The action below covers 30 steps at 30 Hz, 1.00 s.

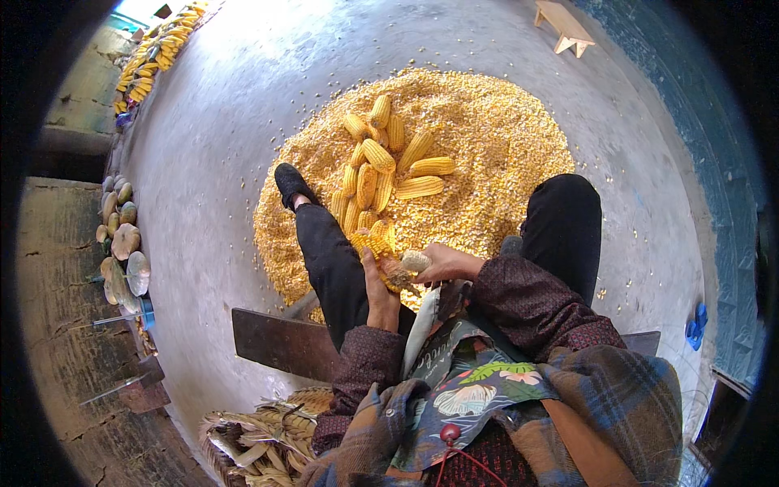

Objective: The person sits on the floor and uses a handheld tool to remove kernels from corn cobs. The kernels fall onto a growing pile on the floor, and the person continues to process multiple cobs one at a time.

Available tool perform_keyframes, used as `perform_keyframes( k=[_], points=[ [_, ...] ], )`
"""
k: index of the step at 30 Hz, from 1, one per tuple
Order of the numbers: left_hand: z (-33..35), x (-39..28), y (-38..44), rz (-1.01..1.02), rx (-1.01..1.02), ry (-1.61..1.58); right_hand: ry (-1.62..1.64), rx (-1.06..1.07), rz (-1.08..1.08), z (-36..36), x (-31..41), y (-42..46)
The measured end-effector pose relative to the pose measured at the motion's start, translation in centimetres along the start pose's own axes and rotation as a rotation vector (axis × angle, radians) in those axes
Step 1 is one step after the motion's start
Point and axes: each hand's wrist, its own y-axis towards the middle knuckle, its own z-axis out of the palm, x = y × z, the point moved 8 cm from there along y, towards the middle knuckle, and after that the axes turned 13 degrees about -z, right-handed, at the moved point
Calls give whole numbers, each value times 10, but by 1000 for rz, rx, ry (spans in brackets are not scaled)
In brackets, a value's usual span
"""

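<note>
Between my knees, my left hand (381,301) grips a partly shelled ear of yellow corn (371,242); some of its reddish cob is bare near my fingers. My right hand (453,263) holds a pale, stripped corn cob (416,261) close beside that ear. Whether the two touch is hard to tell. Just beyond my hands, several whole corn ears (378,156) lie in a loose heap. They rest on a wide pile of loose corn kernels (493,134) spread over the floor.
I sit on a dark wooden bench (280,341). A woven basket of dry husks (261,438) stands at my lower left. Pumpkins and gourds (125,240) line the left wall, with hanging corn (152,58) farther up. A small wooden bench (563,27) stands far right; blue shoes (696,327) lie by the right wall.
</note>
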Motion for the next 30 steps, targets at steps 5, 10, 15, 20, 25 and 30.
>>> perform_keyframes(
  k=[5, 10, 15, 20, 25, 30],
  points=[
    [3, 1, 3, 58, -1, 23, 236, -495, -39, -25, 9, 2],
    [-2, -15, -6, 240, -336, 578, 540, -563, -123, -5, 22, 21],
    [19, -7, -13, 283, -345, 822, 641, -714, -99, -6, 10, 24],
    [-12, 9, 5, 105, -256, 623, -29, -681, -122, -10, 22, 28],
    [-10, 34, 5, -368, 82, -62, 32, -759, -290, -21, 30, 9],
    [16, 24, -7, -385, 260, -118, 306, -644, -302, -30, 20, 9]
  ],
)
